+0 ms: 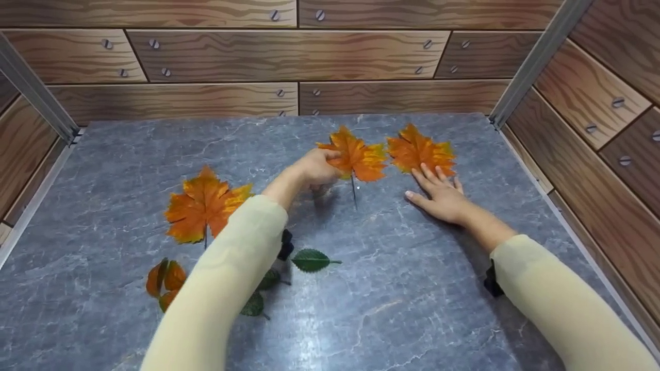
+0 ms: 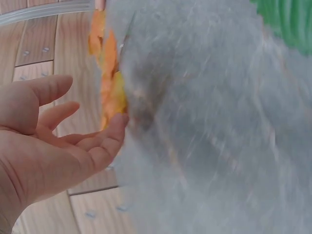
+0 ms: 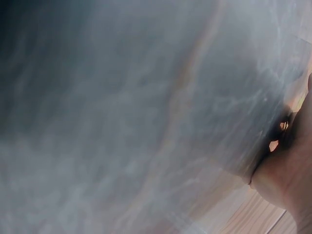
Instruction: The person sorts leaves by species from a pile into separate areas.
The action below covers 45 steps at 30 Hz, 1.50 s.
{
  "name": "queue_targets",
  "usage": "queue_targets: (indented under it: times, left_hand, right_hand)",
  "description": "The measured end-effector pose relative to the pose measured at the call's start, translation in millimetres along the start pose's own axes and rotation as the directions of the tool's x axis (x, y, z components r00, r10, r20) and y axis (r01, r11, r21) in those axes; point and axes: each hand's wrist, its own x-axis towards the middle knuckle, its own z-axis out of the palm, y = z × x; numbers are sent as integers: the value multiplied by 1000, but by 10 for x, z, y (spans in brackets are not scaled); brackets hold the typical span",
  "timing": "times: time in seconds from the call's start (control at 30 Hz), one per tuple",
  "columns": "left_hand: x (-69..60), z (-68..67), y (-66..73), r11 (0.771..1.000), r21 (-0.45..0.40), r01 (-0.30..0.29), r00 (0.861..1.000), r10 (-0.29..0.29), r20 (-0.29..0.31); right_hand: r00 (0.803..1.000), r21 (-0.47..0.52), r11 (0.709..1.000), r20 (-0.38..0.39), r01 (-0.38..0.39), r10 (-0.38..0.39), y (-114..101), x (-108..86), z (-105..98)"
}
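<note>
Pale sleeves (image 1: 206,293) nearest, reaching over grey table (image 1: 402,330). Left hand (image 1: 320,169) at left edge of middle leaf (image 1: 356,154), thumb and fingers apart; blurred, contact hard to judge. Right hand (image 1: 442,200) spread, over lower edge of right leaf (image 1: 415,147), just beside middle one. Left leaf (image 1: 198,206), also orange, well apart; green leaf (image 1: 311,260) nearer.

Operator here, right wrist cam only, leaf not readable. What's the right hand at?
Observer: Head view: the right hand lies partly over the lower edge of the far-right orange leaf.
Operator: Left hand?
Observer: The left hand is at the left edge of the middle orange leaf.
Operator: Anything green?
Observer: Yes, a green leaf lies on the table, right of the left sleeve.
</note>
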Motion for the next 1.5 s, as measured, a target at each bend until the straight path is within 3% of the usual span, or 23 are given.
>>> queue_targets:
  times: [0.1,0.3,0.57,0.77,1.0,1.27,1.5]
  left_hand:
    - [-150,-140,57,1000,21,-4,1000,4,22]
    - [-548,-487,153,997,54,-46,999,47,-7]
    - [-1171,-1002,-30,993,39,-111,989,114,-96]
    - [-1562,-1320,-398,993,8,-116,971,115,-211]
    - [-1822,-1516,-1112,994,-87,-68,954,40,-297]
    - [-1928,-1576,-1805,992,-124,36,951,-73,-301]
    - [-1888,-1543,-2069,989,-130,67,964,-98,-247]
  right_hand:
    - [1000,2,1000,0,7,-7,-8,5,-9]
    - [1000,-2,1000,-3,10,-10,4,5,-16]
    - [1000,-2,1000,-2,15,-15,31,4,-9]
    - [1000,-8,1000,1,14,-14,54,-4,-36]
    - [1000,-3,1000,6,18,-18,8,18,-27]
    - [1000,6,1000,0,18,-18,-7,4,-15]
    - [1000,-6,1000,-6,21,-21,-4,19,-8]
